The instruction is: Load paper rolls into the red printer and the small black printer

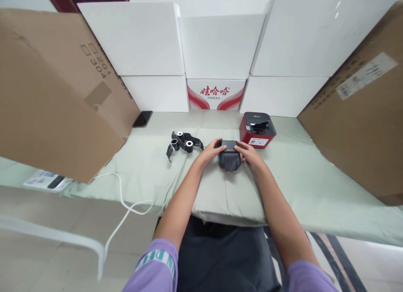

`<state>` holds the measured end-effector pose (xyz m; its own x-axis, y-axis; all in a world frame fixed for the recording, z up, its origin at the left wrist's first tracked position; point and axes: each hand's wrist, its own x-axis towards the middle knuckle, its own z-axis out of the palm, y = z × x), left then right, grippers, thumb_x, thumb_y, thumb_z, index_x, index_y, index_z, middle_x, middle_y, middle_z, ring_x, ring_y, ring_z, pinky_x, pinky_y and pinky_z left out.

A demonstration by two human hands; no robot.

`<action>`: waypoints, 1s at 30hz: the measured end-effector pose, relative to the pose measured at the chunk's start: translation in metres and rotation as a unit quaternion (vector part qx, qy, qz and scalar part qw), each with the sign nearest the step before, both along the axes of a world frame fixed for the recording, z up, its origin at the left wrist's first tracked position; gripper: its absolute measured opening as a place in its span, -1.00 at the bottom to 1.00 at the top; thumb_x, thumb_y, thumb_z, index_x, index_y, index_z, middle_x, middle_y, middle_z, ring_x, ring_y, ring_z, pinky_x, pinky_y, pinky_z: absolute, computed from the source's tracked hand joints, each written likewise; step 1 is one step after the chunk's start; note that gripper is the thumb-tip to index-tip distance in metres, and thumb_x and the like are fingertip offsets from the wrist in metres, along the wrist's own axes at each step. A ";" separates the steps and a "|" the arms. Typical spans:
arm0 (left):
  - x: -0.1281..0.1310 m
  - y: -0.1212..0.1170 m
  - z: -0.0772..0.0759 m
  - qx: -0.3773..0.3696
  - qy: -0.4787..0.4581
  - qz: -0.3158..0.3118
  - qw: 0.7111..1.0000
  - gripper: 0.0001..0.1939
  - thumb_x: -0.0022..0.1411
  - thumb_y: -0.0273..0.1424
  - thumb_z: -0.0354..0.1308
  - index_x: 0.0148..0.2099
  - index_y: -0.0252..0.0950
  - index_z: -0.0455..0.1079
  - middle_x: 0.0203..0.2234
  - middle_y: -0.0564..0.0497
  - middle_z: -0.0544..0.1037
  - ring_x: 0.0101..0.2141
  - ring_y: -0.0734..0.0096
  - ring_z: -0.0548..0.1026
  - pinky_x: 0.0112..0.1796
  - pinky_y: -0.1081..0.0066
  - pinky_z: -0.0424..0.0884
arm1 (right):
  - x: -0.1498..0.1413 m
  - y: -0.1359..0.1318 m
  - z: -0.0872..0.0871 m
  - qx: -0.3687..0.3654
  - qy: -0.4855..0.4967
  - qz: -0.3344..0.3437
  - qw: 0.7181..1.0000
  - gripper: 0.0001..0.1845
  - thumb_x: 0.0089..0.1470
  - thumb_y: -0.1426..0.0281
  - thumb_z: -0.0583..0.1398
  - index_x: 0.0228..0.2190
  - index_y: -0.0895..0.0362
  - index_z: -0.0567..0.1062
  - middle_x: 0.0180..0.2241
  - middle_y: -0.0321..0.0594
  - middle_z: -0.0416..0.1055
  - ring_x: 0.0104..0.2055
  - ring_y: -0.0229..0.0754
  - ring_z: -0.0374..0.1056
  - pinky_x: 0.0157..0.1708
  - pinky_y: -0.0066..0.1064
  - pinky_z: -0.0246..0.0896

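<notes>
The little dark machine [230, 147] is near the front of the desk [147, 155], right between the left hand [209, 151] and the right hand [250, 153], which hold its two sides with thumbs on top.

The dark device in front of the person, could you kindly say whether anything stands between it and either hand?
Nothing visible does: the left hand and the right hand both touch the dark device, one at each side. The red-and-black machine stands beyond the right hand, not in between.
</notes>
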<state>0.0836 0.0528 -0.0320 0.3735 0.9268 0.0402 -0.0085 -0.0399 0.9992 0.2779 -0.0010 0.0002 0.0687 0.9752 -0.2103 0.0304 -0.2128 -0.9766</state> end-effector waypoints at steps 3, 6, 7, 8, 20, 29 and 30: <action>-0.001 0.000 -0.001 0.000 0.005 -0.007 1.000 -0.37 0.14 -0.32 0.34 0.23 -0.39 0.34 0.18 -0.30 0.46 0.18 0.07 0.44 0.24 0.09 0.26 | 0.001 0.001 0.000 0.000 0.000 0.000 1.000 -0.11 -0.11 0.23 0.39 0.21 0.33 0.36 -0.64 -0.34 0.37 -0.72 -0.37 0.03 -0.71 -0.47 -0.18; -0.001 0.001 -0.003 0.004 0.004 0.001 1.000 -0.38 0.12 -0.32 0.36 0.20 -0.36 0.37 0.13 -0.25 0.50 0.14 0.09 0.46 0.22 0.09 0.30 | 0.001 0.003 0.000 -0.007 0.010 -0.004 1.000 -0.18 -0.14 0.26 0.39 0.15 0.29 0.41 -0.66 -0.39 0.32 -0.71 -0.39 -0.01 -0.71 -0.48 -0.19; 0.000 0.001 -0.004 0.007 0.004 0.004 1.000 -0.39 0.11 -0.32 0.37 0.19 -0.36 0.39 0.12 -0.24 0.51 0.13 0.10 0.47 0.21 0.10 0.30 | 0.001 0.003 0.000 -0.009 0.014 -0.005 1.000 -0.20 -0.16 0.27 0.39 0.13 0.28 0.43 -0.66 -0.40 0.32 -0.71 -0.39 -0.01 -0.71 -0.48 -0.19; 0.000 0.001 -0.005 0.012 0.006 0.008 1.000 -0.40 0.10 -0.32 0.37 0.18 -0.36 0.40 0.11 -0.23 0.52 0.12 0.11 0.47 0.21 0.10 0.31 | 0.001 0.004 0.001 -0.009 0.018 -0.007 1.000 -0.21 -0.18 0.27 0.40 0.11 0.27 0.44 -0.65 -0.40 0.31 -0.70 -0.39 -0.02 -0.70 -0.48 -0.19; 0.003 -0.018 -0.005 0.128 0.131 0.094 0.979 -0.45 0.25 -0.17 0.22 0.22 -0.29 0.40 0.15 -0.21 0.50 0.16 0.01 0.45 0.22 0.06 0.30 | 0.006 -0.024 -0.004 0.048 -0.114 0.009 0.992 -0.38 -0.01 0.28 0.22 0.10 0.21 0.48 -0.51 -0.25 0.46 -0.60 -0.25 0.18 -0.59 -0.38 0.12; 0.004 -0.019 -0.001 0.151 0.120 0.117 0.974 -0.57 0.24 -0.25 0.25 0.13 -0.23 0.48 0.07 -0.13 0.58 0.08 0.09 0.52 0.18 0.12 0.37 | -0.039 -0.067 -0.024 0.160 -0.408 -0.055 0.897 -0.27 -0.15 0.12 0.33 0.05 0.15 0.38 -0.02 0.07 0.46 0.04 0.23 0.32 0.05 0.01 0.16; 0.004 -0.019 -0.001 0.153 0.119 0.118 0.974 -0.58 0.24 -0.26 0.25 0.12 -0.23 0.48 0.06 -0.13 0.58 0.07 0.11 0.52 0.16 0.13 0.38 | -0.048 -0.067 -0.024 0.139 -0.434 -0.087 0.886 -0.20 -0.16 0.05 0.34 0.06 0.19 0.36 -0.01 0.13 0.44 0.05 0.26 0.31 0.04 0.01 0.16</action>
<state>0.0874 0.0334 -0.0329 0.1838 0.9461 0.2668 0.2670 -0.3092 0.9127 0.2302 -0.0680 -0.0237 0.2404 0.9400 0.2419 0.7858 -0.0422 -0.6170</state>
